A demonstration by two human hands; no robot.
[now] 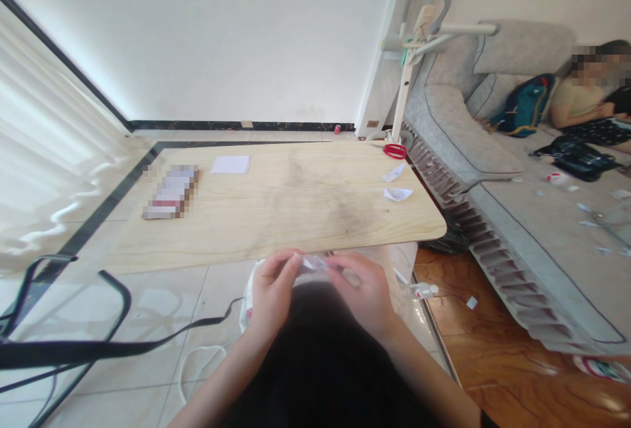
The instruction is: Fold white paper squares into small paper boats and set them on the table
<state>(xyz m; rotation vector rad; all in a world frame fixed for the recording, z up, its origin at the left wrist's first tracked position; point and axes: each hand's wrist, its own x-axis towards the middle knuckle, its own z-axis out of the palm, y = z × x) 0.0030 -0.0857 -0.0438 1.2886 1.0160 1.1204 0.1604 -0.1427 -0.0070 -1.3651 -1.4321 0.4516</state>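
Observation:
Both my hands meet just below the near edge of a light wooden table [276, 217]. My left hand [269, 293] and my right hand [362, 290] pinch a small piece of white paper [314, 262] between their fingertips, one on each end. The paper looks partly folded; its exact shape is hard to make out. Two small folded white paper pieces [397, 183] lie near the table's right edge. A white paper stack [231, 164] sits at the far side of the table.
A blurred flat object [171, 192] lies on the table's left part, red scissors [395, 150] at its far right corner. A grey sofa [517, 217] with paper scraps stands right; another person [591, 102] sits there. Black straps [73, 342] lie on the tiled floor, left.

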